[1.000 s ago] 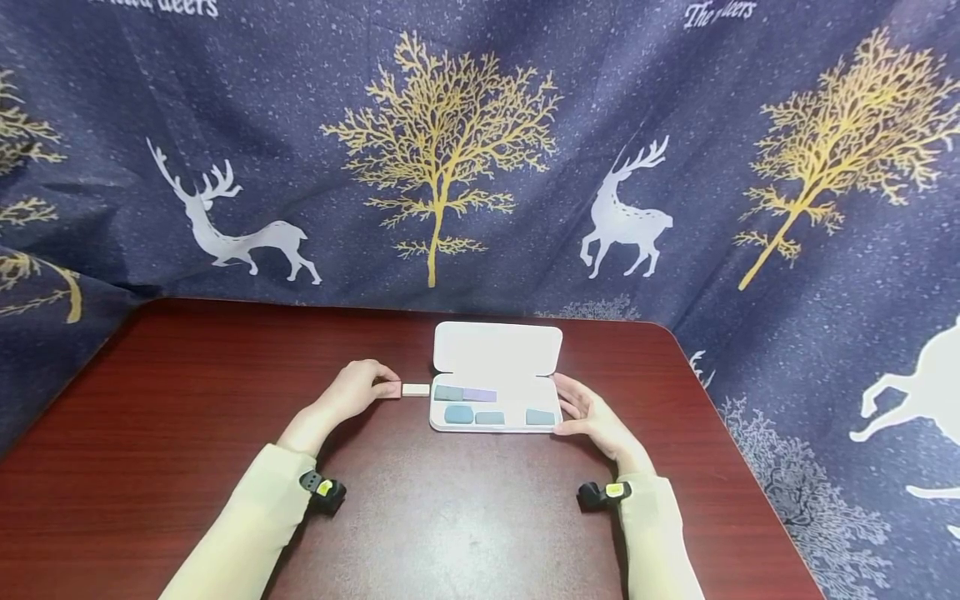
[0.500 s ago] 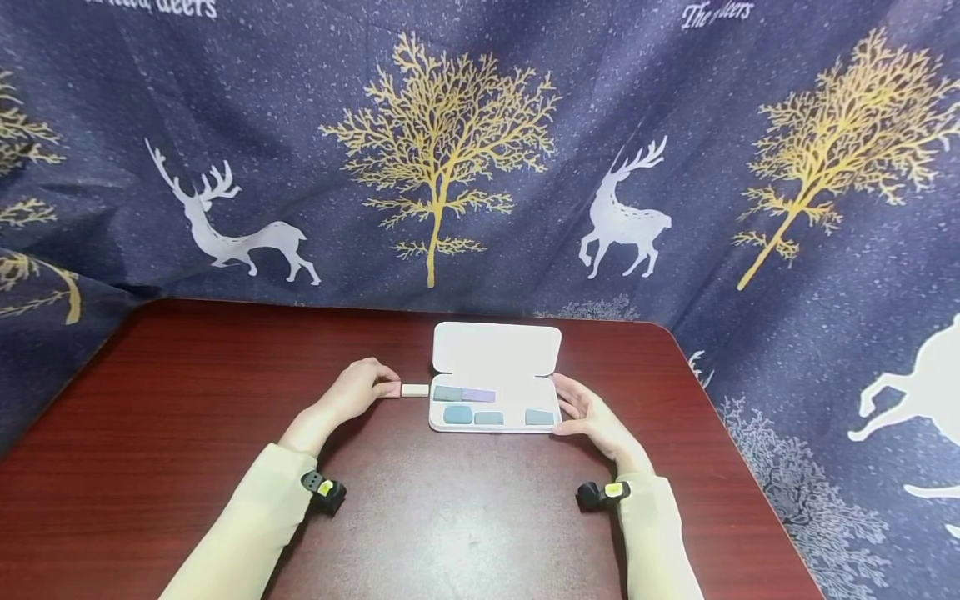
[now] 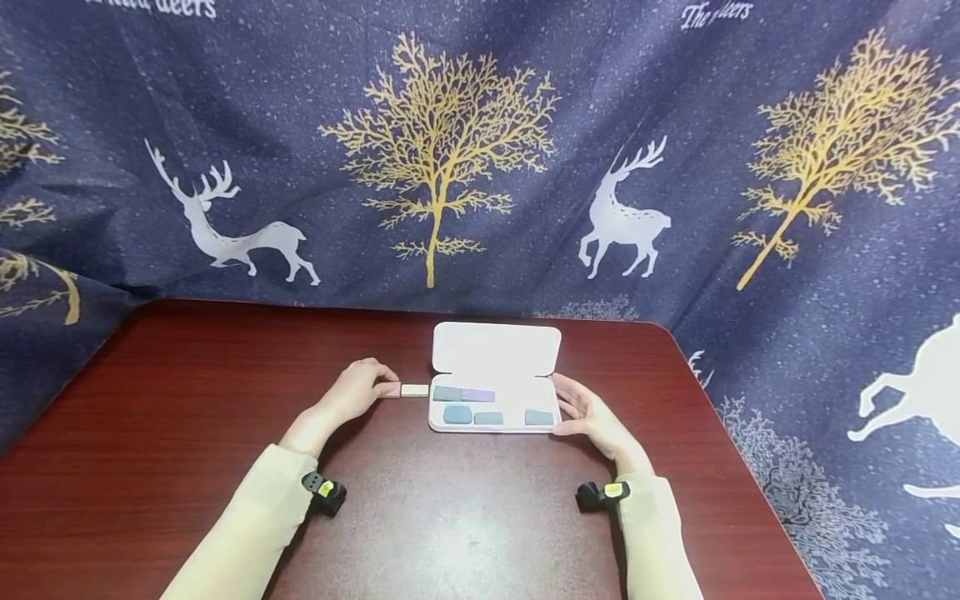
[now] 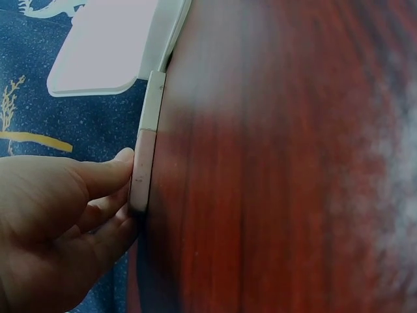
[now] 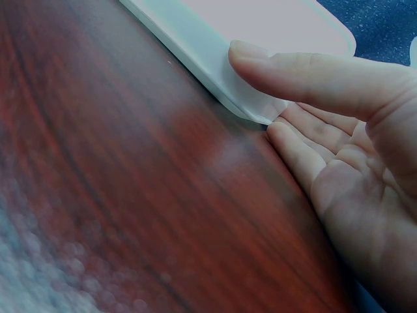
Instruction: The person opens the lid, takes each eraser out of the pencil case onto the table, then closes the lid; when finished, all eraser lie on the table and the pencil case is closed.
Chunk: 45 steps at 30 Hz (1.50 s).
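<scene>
In the head view my left hand (image 3: 354, 390) pinches the pink end of a flat pink-and-white bar (image 3: 415, 390), which looks like an eraser. Its white end points at the left side of an open white pencil case (image 3: 513, 404). From the left wrist view, the bar (image 4: 147, 140) lies in line with the case (image 4: 155, 40), close to or touching it. My right hand (image 3: 594, 421) holds the case's right end, thumb at the front corner and fingers along the side. Inside lie a green-and-purple bar (image 3: 478, 396) and several blue-grey pieces (image 3: 458, 414).
The case's lid (image 3: 497, 348) stands raised at the back. A dark red wooden table (image 3: 225, 367) bears everything. Behind its far edge hangs a blue cloth (image 3: 495, 167) with trees and deer. Both wrists wear black straps with small cameras (image 3: 328, 493).
</scene>
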Each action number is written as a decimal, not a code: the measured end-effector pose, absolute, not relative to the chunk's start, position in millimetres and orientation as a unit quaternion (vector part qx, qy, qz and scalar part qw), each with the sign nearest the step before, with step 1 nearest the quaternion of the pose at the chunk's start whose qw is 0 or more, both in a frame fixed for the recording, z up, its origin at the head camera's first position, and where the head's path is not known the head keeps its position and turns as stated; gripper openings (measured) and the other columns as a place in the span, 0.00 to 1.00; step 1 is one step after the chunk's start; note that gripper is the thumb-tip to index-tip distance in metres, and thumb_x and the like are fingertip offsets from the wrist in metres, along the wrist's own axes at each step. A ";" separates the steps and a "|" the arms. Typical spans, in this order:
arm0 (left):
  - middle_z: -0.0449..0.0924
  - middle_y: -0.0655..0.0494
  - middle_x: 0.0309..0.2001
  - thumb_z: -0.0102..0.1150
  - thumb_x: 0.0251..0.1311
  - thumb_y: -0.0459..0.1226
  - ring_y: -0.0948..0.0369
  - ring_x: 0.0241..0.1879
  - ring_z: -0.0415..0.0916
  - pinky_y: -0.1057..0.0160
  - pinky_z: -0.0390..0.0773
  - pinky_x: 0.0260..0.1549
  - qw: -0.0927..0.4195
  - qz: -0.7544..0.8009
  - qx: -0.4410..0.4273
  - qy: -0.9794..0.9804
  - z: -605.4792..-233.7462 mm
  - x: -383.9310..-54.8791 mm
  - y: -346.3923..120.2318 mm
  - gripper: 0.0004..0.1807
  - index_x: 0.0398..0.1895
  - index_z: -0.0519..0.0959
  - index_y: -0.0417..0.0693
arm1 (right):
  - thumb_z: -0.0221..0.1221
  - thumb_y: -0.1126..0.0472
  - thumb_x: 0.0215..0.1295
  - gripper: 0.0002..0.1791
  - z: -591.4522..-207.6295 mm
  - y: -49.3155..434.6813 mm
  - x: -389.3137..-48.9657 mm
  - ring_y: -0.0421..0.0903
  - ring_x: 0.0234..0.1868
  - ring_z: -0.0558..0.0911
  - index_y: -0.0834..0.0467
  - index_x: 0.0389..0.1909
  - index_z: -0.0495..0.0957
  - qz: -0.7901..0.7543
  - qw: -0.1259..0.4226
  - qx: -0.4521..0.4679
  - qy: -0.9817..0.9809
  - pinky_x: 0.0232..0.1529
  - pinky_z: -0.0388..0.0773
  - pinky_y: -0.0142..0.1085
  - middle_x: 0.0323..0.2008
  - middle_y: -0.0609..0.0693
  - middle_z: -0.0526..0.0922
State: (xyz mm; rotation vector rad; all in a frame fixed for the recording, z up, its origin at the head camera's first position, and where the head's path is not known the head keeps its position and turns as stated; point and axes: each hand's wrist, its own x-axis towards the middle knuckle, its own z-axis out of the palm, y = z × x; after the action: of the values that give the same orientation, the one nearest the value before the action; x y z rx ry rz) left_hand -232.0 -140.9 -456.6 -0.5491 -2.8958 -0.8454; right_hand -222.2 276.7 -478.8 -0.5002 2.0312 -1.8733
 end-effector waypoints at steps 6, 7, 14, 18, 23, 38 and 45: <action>0.82 0.49 0.33 0.66 0.57 0.35 0.47 0.41 0.80 0.48 0.79 0.47 0.053 -0.281 -0.184 -0.940 -456.6 -231.9 -140.3 0.06 0.35 0.86 0.41 | 0.63 0.79 0.50 0.51 -479.4 277.5 -222.7 0.39 0.67 0.67 0.73 0.73 0.45 -0.662 0.166 -0.179 0.709 0.62 0.70 0.23 0.73 0.74 0.48; 0.82 0.49 0.33 0.67 0.57 0.35 0.47 0.41 0.80 0.48 0.79 0.46 0.060 -0.286 -0.184 -0.939 -456.4 -231.7 -139.9 0.06 0.35 0.85 0.40 | 0.63 0.79 0.50 0.51 -479.6 277.7 -222.8 0.37 0.66 0.68 0.73 0.73 0.45 -0.663 0.165 -0.181 0.708 0.62 0.70 0.23 0.73 0.74 0.47; 0.83 0.49 0.36 0.69 0.51 0.30 0.47 0.44 0.79 0.48 0.78 0.48 0.092 -0.318 -0.166 -0.929 -448.6 -227.4 -131.0 0.08 0.36 0.84 0.43 | 0.64 0.79 0.50 0.51 -479.3 277.8 -222.1 0.28 0.61 0.70 0.73 0.73 0.45 -0.663 0.160 -0.184 0.708 0.62 0.69 0.22 0.73 0.74 0.47; 0.84 0.49 0.37 0.65 0.53 0.29 0.48 0.46 0.79 0.48 0.77 0.50 0.093 -0.326 -0.153 -0.928 -441.3 -224.0 -119.0 0.07 0.36 0.84 0.45 | 0.64 0.78 0.50 0.52 -478.5 277.3 -221.6 0.27 0.61 0.70 0.72 0.73 0.46 -0.663 0.161 -0.178 0.709 0.62 0.68 0.21 0.74 0.73 0.47; 0.85 0.50 0.38 0.64 0.56 0.30 0.48 0.47 0.80 0.48 0.77 0.53 0.093 -0.333 -0.176 -0.922 -434.3 -221.2 -101.5 0.04 0.34 0.84 0.46 | 0.64 0.78 0.50 0.51 -479.2 278.2 -221.3 0.29 0.62 0.69 0.75 0.73 0.45 -0.661 0.157 -0.193 0.707 0.62 0.69 0.22 0.72 0.76 0.46; 0.86 0.51 0.43 0.63 0.59 0.31 0.54 0.47 0.81 0.54 0.80 0.50 0.031 -0.340 -0.215 -0.915 -431.0 -219.9 -54.2 0.12 0.46 0.84 0.44 | 0.64 0.78 0.50 0.51 -477.8 276.6 -220.0 0.44 0.69 0.67 0.73 0.73 0.45 -0.657 0.165 -0.179 0.713 0.62 0.70 0.23 0.74 0.73 0.47; 0.85 0.49 0.47 0.61 0.61 0.31 0.53 0.51 0.81 0.54 0.79 0.54 0.008 -0.327 -0.238 -0.914 -432.7 -222.6 -38.4 0.13 0.49 0.83 0.42 | 0.63 0.79 0.50 0.51 -476.6 275.1 -220.5 0.52 0.71 0.63 0.73 0.73 0.45 -0.654 0.169 -0.174 0.716 0.62 0.70 0.23 0.74 0.73 0.47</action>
State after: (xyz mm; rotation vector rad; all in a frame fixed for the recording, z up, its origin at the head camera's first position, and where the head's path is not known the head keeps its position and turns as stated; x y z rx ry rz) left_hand -222.6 -38.4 -432.7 -0.7435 -2.8581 -1.0233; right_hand -220.5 275.1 -476.6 -0.4955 2.0356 -1.8599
